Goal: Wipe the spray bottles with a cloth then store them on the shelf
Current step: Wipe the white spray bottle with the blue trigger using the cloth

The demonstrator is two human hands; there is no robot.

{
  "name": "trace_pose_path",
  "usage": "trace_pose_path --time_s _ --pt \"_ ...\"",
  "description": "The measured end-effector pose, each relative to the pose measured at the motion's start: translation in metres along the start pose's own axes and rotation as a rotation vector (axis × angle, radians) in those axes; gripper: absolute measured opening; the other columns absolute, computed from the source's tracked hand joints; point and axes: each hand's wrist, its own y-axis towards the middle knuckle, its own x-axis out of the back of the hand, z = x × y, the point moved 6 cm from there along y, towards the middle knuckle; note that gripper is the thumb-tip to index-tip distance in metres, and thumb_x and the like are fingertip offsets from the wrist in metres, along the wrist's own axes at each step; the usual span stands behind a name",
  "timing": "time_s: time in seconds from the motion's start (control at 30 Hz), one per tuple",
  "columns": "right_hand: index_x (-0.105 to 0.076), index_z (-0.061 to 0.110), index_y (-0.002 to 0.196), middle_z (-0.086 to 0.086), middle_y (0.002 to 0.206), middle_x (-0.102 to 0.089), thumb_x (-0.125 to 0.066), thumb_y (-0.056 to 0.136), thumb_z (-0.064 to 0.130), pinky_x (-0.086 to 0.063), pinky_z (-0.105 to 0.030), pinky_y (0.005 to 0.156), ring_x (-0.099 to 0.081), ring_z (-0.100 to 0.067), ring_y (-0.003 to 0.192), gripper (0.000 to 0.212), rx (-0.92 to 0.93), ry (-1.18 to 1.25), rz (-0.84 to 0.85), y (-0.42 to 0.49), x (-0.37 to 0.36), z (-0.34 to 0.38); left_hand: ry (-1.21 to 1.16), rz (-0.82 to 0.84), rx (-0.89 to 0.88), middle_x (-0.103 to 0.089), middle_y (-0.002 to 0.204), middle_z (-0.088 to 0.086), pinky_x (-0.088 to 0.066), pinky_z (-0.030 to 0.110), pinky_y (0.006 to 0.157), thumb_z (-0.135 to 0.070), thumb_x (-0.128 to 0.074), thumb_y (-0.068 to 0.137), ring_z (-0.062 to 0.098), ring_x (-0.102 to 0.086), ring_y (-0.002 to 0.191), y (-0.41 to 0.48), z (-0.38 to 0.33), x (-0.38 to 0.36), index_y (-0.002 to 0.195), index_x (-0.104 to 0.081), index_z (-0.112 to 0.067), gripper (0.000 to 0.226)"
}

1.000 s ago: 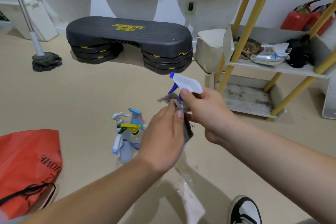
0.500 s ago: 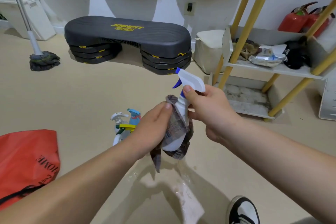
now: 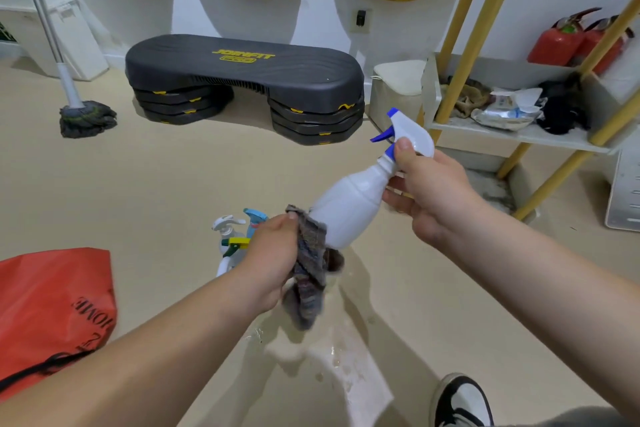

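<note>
White plastic spray bottle w/ blue trigger (image 3: 349, 208) tilts, nozzle up-right; R hand (image 3: 433, 194) wraps its neck; L hand (image 3: 270, 260) clutches grey woven cloth (image 3: 310, 274) at base; white shelf (image 3: 554, 140) nearer R hand.

Beige floor (image 3: 173, 184) carries spray bottles (image 3: 230, 236), red bag (image 3: 52, 298), step platform (image 3: 242, 76), mop (image 3: 86, 118); near patch seems wet

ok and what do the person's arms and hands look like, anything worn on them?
Nothing worn. The left hand and right hand are bare: no gloves, rings, watch or wristband visible. Both forearms are uncovered to the frame edge, with no sleeve in view. No markings or tattoos show.
</note>
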Motion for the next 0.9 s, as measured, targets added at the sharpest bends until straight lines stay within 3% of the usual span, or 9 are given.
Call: trace_pose_path --time_s 0.07,0.17,0.3,0.4,0.47,0.53,0.63,0.77,0.9 --pt "-0.067 0.023 0.110 -0.001 0.105 -0.073 -0.059 0.105 0.031 -0.059 -0.027 0.059 -0.070 -0.019 0.083 0.012 -0.025 0.026 0.008 0.001 0.003 0.000 -0.112 -0.052 0.030 -0.079 0.111 0.007 -0.061 0.036 0.089 -0.033 -0.038 0.113 0.023 -0.075 0.100 0.004 -0.002 0.005 0.115 -0.070 -0.016 0.036" --pt "-0.066 0.023 0.108 0.000 0.104 -0.073 -0.060 0.105 0.031 -0.061 -0.031 0.065 -0.070 -0.020 0.083 0.010 -0.026 0.025 0.009 0.002 0.003 -0.002 -0.160 -0.144 -0.013 -0.075 0.092 0.006 -0.054 0.021 0.053 -0.031 -0.036 0.114 0.016 -0.070 0.071 0.006 -0.017 0.012 0.106 -0.068 -0.012 0.038" --pt "-0.066 0.025 0.107 -0.001 0.107 -0.072 -0.061 0.105 0.030 -0.063 -0.035 0.077 -0.070 -0.021 0.087 0.008 -0.017 0.019 0.009 0.002 0.004 -0.004 0.066 -0.169 -0.181 -0.075 0.096 0.004 -0.058 0.030 0.077 -0.035 -0.035 0.113 0.021 -0.070 0.087 -0.006 -0.036 0.008 0.105 -0.068 -0.012 0.040" --pt "-0.066 0.026 0.103 -0.001 0.107 -0.073 -0.060 0.105 0.029 -0.063 -0.037 0.081 -0.071 -0.021 0.088 0.007 -0.020 0.015 0.011 0.002 0.004 -0.005 0.449 -0.117 -0.618 -0.059 0.074 -0.006 -0.042 0.024 0.061 -0.031 -0.036 0.112 0.014 -0.054 0.069 -0.042 -0.063 -0.015 0.089 -0.059 -0.015 0.036" --pt "-0.067 0.025 0.103 -0.002 0.106 -0.074 -0.060 0.105 0.028 -0.063 -0.037 0.081 -0.072 -0.022 0.089 0.008 -0.019 0.003 0.023 0.001 0.003 -0.008 0.675 -0.007 -0.940 -0.056 0.086 -0.010 -0.042 0.031 0.070 -0.033 -0.039 0.110 0.013 -0.053 0.082 -0.058 -0.067 -0.034 0.089 -0.058 -0.021 0.031" --pt "-0.069 0.021 0.110 -0.003 0.107 -0.076 -0.060 0.105 0.027 -0.064 -0.037 0.079 -0.073 -0.022 0.088 0.012 -0.015 -0.020 0.053 0.000 -0.001 -0.010 0.835 0.022 -1.070 -0.056 0.109 -0.010 -0.048 0.036 0.081 -0.041 -0.044 0.106 0.016 -0.057 0.102 -0.054 -0.060 -0.039 0.102 -0.067 -0.028 0.027" --pt "-0.069 0.019 0.117 -0.002 0.106 -0.076 -0.061 0.105 0.026 -0.064 -0.033 0.071 -0.072 -0.020 0.083 0.017 -0.014 -0.025 0.087 -0.003 -0.005 -0.010 0.646 -0.032 -0.895 -0.053 0.120 -0.013 -0.049 0.038 0.101 -0.049 -0.058 0.096 0.013 -0.056 0.118 -0.039 -0.061 -0.024 0.118 -0.068 -0.039 0.027" --pt "-0.069 0.021 0.109 -0.002 0.101 -0.075 -0.062 0.104 0.028 -0.062 -0.028 0.061 -0.072 -0.017 0.077 0.011 -0.011 -0.015 0.111 -0.007 -0.010 -0.005 0.545 0.041 -0.577 -0.037 0.155 -0.019 -0.029 0.031 0.120 -0.078 -0.054 0.079 0.003 -0.034 0.146 -0.025 -0.052 -0.017 0.150 -0.040 -0.050 0.077" --pt "-0.069 0.022 0.105 -0.005 0.104 -0.076 -0.062 0.104 0.028 -0.063 -0.030 0.063 -0.073 -0.019 0.080 0.010 -0.023 -0.025 0.133 -0.010 -0.013 -0.007 0.376 0.214 -0.390 -0.054 0.146 -0.026 -0.041 0.023 0.111 -0.072 -0.055 0.093 -0.008 -0.052 0.131 -0.033 -0.046 -0.025 0.155 -0.040 -0.045 0.070"
